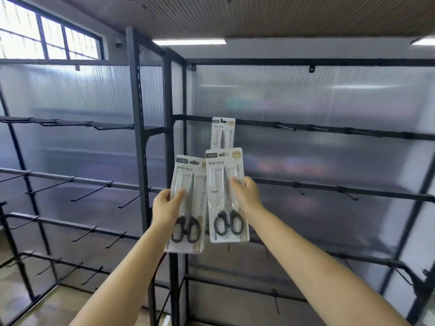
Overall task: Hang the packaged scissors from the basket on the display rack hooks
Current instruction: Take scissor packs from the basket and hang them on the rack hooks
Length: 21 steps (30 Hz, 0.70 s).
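One scissors pack (223,132) hangs on the display rack's (329,130) top rail near its left end; the left hand (166,204) and right hand (247,196) each pinch another pack, left-hand pack (187,205) and right-hand pack (226,196), unhung.

Left of your grip, the rack frame (138,128) and its hooks (87,195) are matt black metal. Behind your grip, the ribbed translucent plastic panels (306,95) shine softly. In your grip, both scissor packs (226,196) are white card under glossy clear plastic.

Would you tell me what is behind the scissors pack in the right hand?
Behind the right-hand pack, a third pack hangs from the rack bar. Its top shows; its lower part is covered.
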### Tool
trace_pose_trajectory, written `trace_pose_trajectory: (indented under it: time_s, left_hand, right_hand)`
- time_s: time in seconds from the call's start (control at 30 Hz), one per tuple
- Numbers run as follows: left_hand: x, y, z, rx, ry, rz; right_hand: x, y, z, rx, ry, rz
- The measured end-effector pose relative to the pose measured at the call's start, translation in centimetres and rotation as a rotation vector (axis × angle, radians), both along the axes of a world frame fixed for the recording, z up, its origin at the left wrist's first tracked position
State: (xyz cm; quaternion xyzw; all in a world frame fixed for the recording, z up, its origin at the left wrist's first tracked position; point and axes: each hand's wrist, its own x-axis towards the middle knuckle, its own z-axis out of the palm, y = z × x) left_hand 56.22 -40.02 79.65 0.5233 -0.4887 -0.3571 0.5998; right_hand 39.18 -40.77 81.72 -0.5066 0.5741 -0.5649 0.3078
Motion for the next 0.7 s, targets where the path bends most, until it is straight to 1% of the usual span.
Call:
trace_pose_trajectory:
  time_s: [0.17, 0.27, 0.43, 0.57, 0.7]
  left_hand:
    - [-0.3, -2.8, 0.6, -0.001, -0.009, 0.051]
    - [-0.5, -4.7, 1.4, -0.013, -0.027, 0.089]
    - [-1.0, -7.7, 2.4, -0.056, -0.014, 0.135]
    - [-1.4, -9.2, 2.6, -0.057, -0.002, 0.176]
    - [-1.3, -10.3, 2.6, -0.064, -0.033, 0.197]
  right_hand:
    - [-0.9, -5.2, 2.1, -0.059, 0.019, -0.029]
    - [-1.7, -8.1, 3.4, -0.061, 0.065, -0.048]
    - [-2.7, -13.1, 5.7, -0.078, 0.073, -0.060]
    - [-3.0, -16.8, 6.5, -0.068, 0.067, -0.052]
    - [-3.0, -19.3, 6.6, -0.050, 0.081, -0.025]
